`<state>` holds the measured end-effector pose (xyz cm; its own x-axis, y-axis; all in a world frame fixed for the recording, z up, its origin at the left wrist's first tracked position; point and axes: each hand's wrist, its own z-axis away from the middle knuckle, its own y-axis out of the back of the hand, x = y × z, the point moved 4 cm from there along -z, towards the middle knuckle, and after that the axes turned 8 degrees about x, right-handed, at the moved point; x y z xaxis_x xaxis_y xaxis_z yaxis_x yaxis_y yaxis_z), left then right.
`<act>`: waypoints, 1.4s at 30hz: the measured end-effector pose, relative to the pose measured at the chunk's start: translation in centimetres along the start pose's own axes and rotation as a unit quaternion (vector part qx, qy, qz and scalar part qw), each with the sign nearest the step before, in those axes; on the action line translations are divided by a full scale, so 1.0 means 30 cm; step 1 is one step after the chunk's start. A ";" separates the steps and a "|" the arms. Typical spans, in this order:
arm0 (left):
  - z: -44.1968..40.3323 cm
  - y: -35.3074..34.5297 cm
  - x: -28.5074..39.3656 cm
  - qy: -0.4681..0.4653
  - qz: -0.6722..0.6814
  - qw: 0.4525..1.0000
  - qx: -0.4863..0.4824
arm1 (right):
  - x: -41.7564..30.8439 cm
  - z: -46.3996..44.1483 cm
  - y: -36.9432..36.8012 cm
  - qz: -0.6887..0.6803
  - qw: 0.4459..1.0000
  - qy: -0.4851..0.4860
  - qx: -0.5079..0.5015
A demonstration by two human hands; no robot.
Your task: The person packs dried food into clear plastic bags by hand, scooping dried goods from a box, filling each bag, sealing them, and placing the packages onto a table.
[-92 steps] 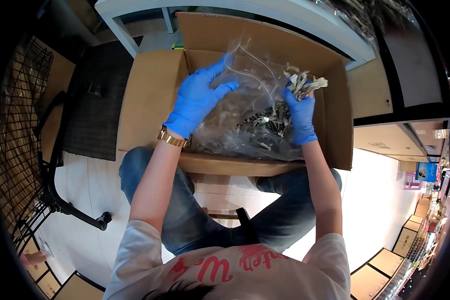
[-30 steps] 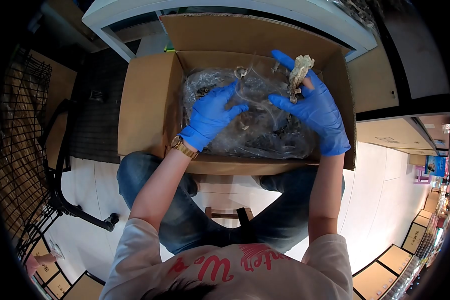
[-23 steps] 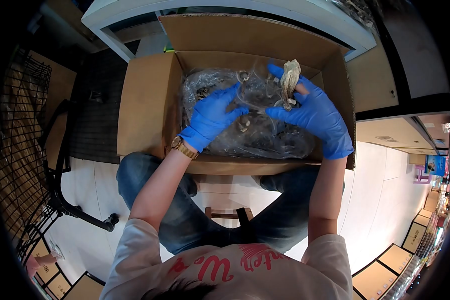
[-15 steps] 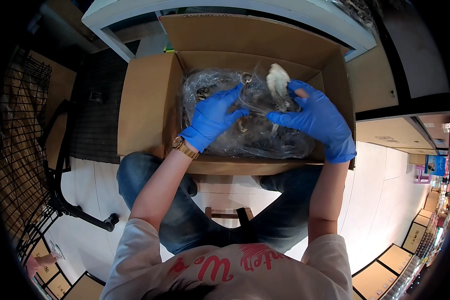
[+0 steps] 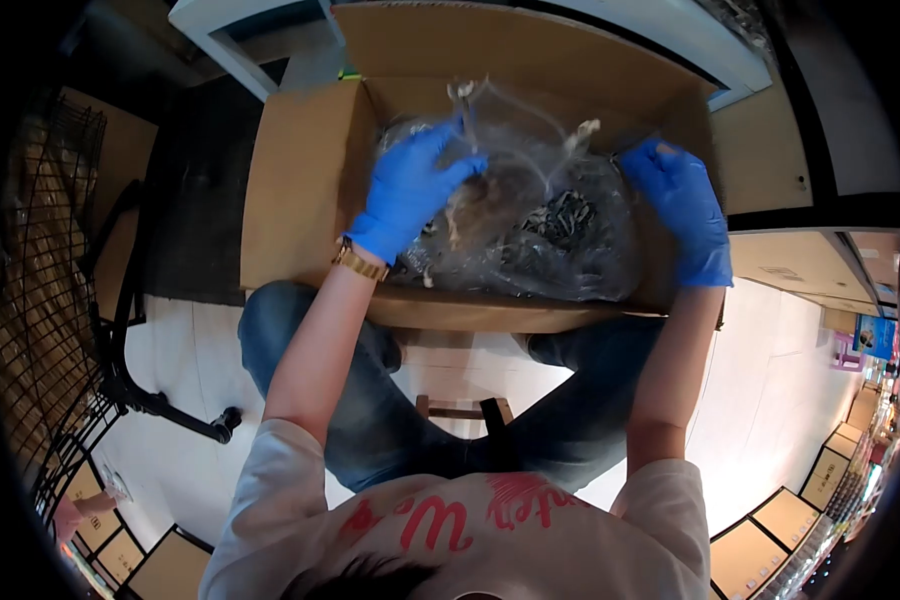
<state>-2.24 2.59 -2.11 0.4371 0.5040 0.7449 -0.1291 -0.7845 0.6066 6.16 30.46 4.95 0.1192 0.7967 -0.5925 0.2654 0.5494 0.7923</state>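
Blue gloves cover both hands. My left hand (image 5: pixel 407 190), a gold watch (image 5: pixel 361 261) at its wrist, pinches the rim of a clear plastic bag (image 5: pixel 515 160) inside an open cardboard box (image 5: pixel 302 185). Dried grey-white pieces (image 5: pixel 562 220) lie within the plastic. One pale piece (image 5: pixel 582 135), blurred, is at the bag's right side, apart from my fingers. Over the right part of the box is my right hand (image 5: pixel 678 205), its fingers curled; whether anything small is between them is hidden.
White table frame (image 5: pixel 240 50) behind the box. A black wire cart (image 5: pixel 50 300) stands left, its wheeled leg reaching over the floor. Cabinets (image 5: pixel 770 180) line the right. At the lower left edge shows another person's arm (image 5: pixel 90 505).
The pale piece has left my right hand, which moved right and curled its fingers. My left hand has shifted slightly up and left with the bag's rim. The view has shifted a little.
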 end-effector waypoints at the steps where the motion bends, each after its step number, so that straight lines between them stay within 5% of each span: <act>1: -0.014 0.025 0.003 -0.043 0.023 0.997 0.056 | 0.007 0.007 -0.009 -0.005 1.000 0.000 -0.009; 3: -0.025 0.064 0.002 0.005 0.060 0.996 0.058 | 0.018 0.038 -0.083 0.052 0.976 -0.074 -0.198; 4: -0.032 0.089 0.009 0.042 0.104 0.992 0.061 | 0.003 0.054 -0.120 0.049 0.975 -0.070 -0.206; 8: -0.038 0.118 0.000 0.042 0.101 0.990 0.095 | -0.191 0.178 -0.370 0.044 0.924 0.215 -0.312; 10: -0.040 0.122 -0.004 0.049 0.095 0.990 0.093 | -0.200 0.247 -0.524 -0.075 0.911 0.196 -0.355; 16: -0.045 0.138 0.010 -0.007 0.051 0.986 0.155 | -0.149 0.352 -0.888 -0.093 0.888 0.219 -0.394; 18: -0.042 0.145 0.023 -0.005 0.083 0.988 0.130 | -0.162 0.310 -0.879 -0.022 0.893 0.387 -0.229; 19: -0.041 0.153 0.033 0.032 0.065 0.993 0.096 | -0.148 0.303 -0.890 -0.023 0.890 0.390 -0.233; 22: -0.049 0.146 0.022 0.026 0.068 0.993 0.096 | -0.073 0.303 -0.964 0.107 0.862 0.379 -0.319; 24: -0.048 0.145 0.018 0.016 0.065 0.991 0.112 | 0.011 0.293 -1.015 0.097 0.896 0.154 -0.404; 25: -0.050 0.148 0.018 0.005 0.060 0.990 0.128 | 0.045 0.300 -1.038 0.098 0.896 0.155 -0.404; 27: -0.054 0.150 0.011 0.002 0.043 0.990 0.134 | 0.062 0.314 -1.053 0.216 0.851 0.322 -0.354; 31: -0.055 0.143 0.013 0.018 0.062 0.991 0.119 | 0.068 0.320 -0.980 0.258 0.820 0.342 -0.380; 34: -0.055 0.142 0.011 -0.006 0.071 0.987 0.143 | 0.032 0.297 -0.855 0.232 0.830 0.290 -0.415; 36: -0.057 0.151 0.007 -0.007 0.054 0.987 0.154 | -0.006 0.251 -0.731 -0.013 0.922 0.096 -0.375; 37: -0.055 0.158 0.006 -0.007 0.035 0.986 0.162 | -0.003 0.234 -0.707 -0.011 0.922 0.095 -0.376; 39: -0.058 0.170 0.008 -0.004 0.062 0.984 0.168 | 0.032 0.179 -0.670 -0.291 0.879 -0.132 -0.354; 42: -0.061 0.191 0.004 -0.003 0.105 0.977 0.185 | 0.103 0.077 -0.597 -0.338 0.894 -0.186 -0.228</act>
<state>-4.56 -1.18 1.95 0.4407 0.3170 0.8398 0.1137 -0.9478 0.2980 3.97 22.49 -11.41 0.4111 0.1518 -0.8989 -0.0112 0.9868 0.1615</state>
